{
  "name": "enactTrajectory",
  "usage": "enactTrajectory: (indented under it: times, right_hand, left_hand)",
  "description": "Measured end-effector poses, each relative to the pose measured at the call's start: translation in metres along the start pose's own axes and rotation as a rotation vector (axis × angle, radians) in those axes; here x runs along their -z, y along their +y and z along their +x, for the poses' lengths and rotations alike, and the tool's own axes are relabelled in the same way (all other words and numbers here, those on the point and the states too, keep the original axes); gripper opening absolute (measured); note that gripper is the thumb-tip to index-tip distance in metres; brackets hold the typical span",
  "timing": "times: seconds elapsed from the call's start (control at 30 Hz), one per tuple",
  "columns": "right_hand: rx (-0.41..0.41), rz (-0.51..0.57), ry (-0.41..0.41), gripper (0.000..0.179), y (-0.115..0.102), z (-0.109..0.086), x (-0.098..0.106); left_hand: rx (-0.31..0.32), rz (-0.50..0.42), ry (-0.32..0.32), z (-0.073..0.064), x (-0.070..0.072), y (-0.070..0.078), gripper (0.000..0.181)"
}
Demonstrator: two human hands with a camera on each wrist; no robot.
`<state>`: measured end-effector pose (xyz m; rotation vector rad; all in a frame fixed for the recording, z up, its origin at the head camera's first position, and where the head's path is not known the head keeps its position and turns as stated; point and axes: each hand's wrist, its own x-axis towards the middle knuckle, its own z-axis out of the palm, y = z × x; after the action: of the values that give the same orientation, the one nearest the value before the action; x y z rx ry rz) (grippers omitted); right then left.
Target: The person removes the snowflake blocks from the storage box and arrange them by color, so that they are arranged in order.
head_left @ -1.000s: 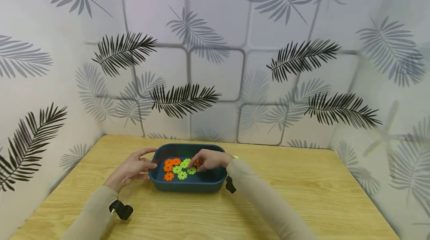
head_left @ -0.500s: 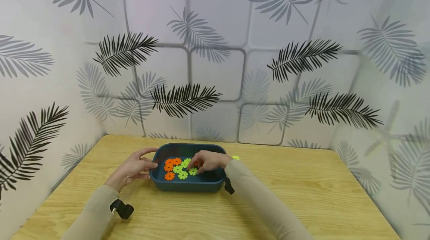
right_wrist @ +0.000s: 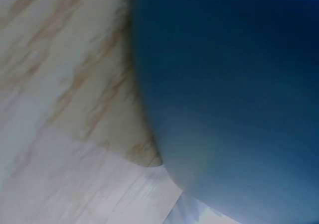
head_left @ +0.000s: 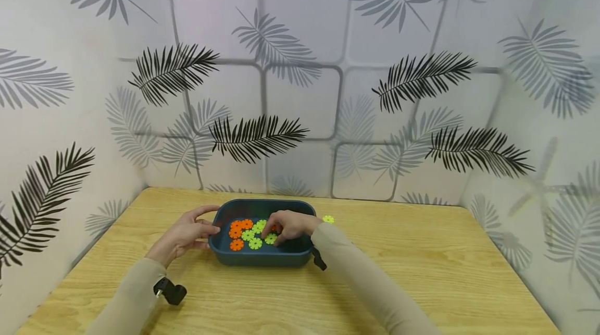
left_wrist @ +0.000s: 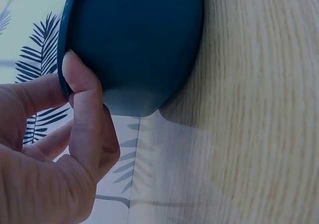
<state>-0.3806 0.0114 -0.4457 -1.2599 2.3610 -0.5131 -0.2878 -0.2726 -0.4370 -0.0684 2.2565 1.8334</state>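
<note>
My left hand [head_left: 188, 233] holds the left end of a dark blue oblong tub [head_left: 262, 260], thumb and fingers pinching its rim in the left wrist view. Inside, orange flower-shaped discs [head_left: 236, 245] lie toward the left, and yellow-green ones [head_left: 255, 244] lie toward the middle. My right hand [head_left: 292, 224] reaches over the tub's right end with bent fingers pointing down among the discs. One yellow-green disc [head_left: 270, 239] shows between its index finger and thumb; I cannot tell whether they pinch it. Another orange disc is partly hidden behind this hand. The tub's outer wall [right_wrist: 224, 109] fills much of the right wrist view.
A lone yellow-green disc [head_left: 328, 219] lies on the wooden table [head_left: 422, 257] behind my right forearm. Leaf-patterned walls [head_left: 300, 168] stand close behind the table and at both sides.
The yellow-green disc by my right fingers has shifted slightly right. My right forearm has moved a little, uncovering more of the disc on the table. My left hand stays on the rim.
</note>
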Motion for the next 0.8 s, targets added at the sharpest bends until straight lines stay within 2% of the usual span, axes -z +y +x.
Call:
enactTrajectory:
  times: [0.17, 0.4, 0.6, 0.8]
  right_hand:
    - [-0.016, 0.008, -0.026, 0.030, 0.0002, 0.0014, -0.0011]
    - [-0.038, 0.011, -0.047, 0.028, 0.0032, 0.0053, 0.0012]
    - [-0.008, -0.027, -0.017, 0.028, 0.0019, 0.0050, 0.0036]
    - [0.005, 0.027, 0.029, 0.025, 0.0000, 0.0025, 0.0057]
  left_hand:
    - [0.014, -0.001, 0.003, 0.0000, -0.0005, -0.0001, 0.068]
    - [-0.001, 0.005, 0.006, 0.0016, -0.0007, -0.0005, 0.069]
    - [0.004, 0.002, 0.005, 0.0008, -0.0016, -0.0013, 0.069]
    - [-0.009, 0.027, 0.018, 0.0006, -0.0020, 0.0002, 0.067]
